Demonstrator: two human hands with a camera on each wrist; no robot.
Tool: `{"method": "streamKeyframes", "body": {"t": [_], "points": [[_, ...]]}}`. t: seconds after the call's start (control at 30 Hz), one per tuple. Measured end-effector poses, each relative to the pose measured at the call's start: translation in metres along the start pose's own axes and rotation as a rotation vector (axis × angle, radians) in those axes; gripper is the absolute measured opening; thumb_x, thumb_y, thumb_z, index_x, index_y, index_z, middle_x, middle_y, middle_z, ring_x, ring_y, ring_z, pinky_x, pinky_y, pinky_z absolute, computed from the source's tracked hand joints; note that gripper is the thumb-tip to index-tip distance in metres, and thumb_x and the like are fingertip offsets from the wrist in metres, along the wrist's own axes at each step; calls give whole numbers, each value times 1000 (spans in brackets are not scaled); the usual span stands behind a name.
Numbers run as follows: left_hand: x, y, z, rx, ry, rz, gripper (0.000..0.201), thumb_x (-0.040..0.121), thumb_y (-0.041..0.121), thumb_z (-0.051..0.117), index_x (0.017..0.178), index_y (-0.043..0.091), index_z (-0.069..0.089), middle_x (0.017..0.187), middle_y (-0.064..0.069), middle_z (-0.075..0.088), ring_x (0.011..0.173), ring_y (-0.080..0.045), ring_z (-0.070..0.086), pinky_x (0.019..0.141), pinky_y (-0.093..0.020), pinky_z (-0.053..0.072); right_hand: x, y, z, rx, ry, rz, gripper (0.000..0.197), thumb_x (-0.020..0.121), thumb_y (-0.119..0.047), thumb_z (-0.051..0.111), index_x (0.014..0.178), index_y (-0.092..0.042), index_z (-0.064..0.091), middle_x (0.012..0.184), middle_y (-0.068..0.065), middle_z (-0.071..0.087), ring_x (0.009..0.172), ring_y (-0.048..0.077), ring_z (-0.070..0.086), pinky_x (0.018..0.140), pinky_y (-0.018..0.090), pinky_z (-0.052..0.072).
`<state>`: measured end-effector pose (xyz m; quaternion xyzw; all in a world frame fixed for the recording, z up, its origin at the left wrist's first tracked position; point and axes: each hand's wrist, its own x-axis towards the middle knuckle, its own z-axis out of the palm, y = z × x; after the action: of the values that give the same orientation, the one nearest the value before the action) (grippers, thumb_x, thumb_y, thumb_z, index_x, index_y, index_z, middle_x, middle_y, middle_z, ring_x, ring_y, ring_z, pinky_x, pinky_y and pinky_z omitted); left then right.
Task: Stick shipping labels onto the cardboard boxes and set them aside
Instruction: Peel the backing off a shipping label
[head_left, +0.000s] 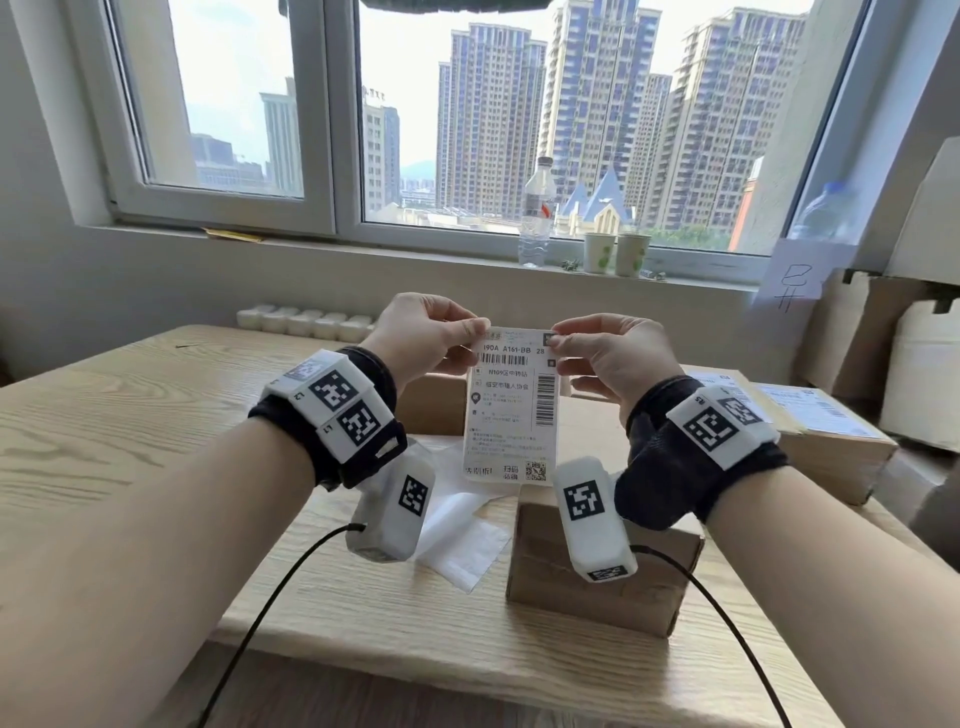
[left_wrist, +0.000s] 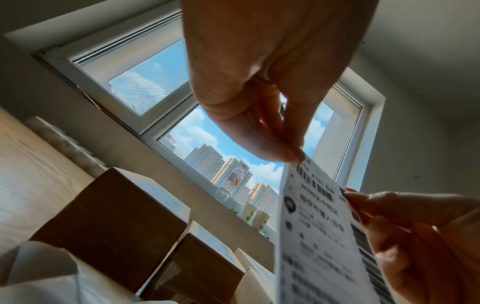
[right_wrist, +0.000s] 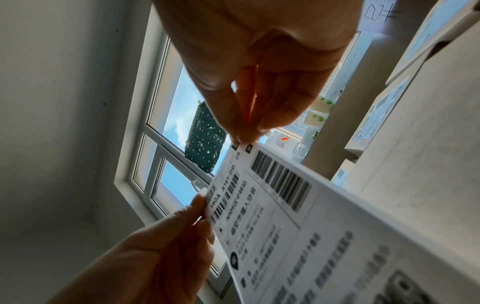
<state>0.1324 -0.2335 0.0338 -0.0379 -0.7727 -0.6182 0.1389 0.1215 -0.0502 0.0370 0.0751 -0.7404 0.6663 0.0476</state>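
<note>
A white shipping label (head_left: 511, 410) printed with barcodes hangs upright in the air over the table. My left hand (head_left: 470, 332) pinches its top left corner and my right hand (head_left: 558, 338) pinches its top right corner. The left wrist view shows the same label (left_wrist: 322, 236) with the left hand (left_wrist: 293, 156) pinching its top edge. In the right wrist view the label (right_wrist: 298, 226) runs down to the right from the right hand (right_wrist: 242, 139). A plain brown cardboard box (head_left: 597, 582) stands on the table right below the label.
Peeled white backing paper (head_left: 462, 540) lies left of the box. Labelled boxes (head_left: 810, 431) sit at the right and another brown box (head_left: 431, 405) behind the label. A water bottle (head_left: 535, 213) and two paper cups (head_left: 615, 253) stand on the sill. Flat cartons (head_left: 893, 338) lean at far right.
</note>
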Motion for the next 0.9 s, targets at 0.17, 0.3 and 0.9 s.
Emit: {"method": "streamKeyframes", "body": {"t": [0.17,0.3,0.9], "points": [[0,-1,0,-2,-1,-2,10,86,16,64,84,6,63,81,-10,68,56,-8,61,62,-22,59,1,1,0,-7,7,-5,15,78,-2,71,69,-14,66,58,-4,70,46,4,63,50,18,49],[-1,-1,0,-3,2,-7,12,87,17,64,87,6,63,80,-9,68,56,-7,62,63,-23,59,1,2,0,-24,27,-29,14,78,-3,71,69,-14,68,59,-5,70,48,3,64,50,18,49],[-7,1,0,-72,-49,-27,11,89,15,61,88,3,61,78,-12,66,50,-7,62,53,-19,54,9,6,2,-73,141,-130,17,77,-2,70,67,-16,69,76,7,74,68,18,71,67,29,55]]}}
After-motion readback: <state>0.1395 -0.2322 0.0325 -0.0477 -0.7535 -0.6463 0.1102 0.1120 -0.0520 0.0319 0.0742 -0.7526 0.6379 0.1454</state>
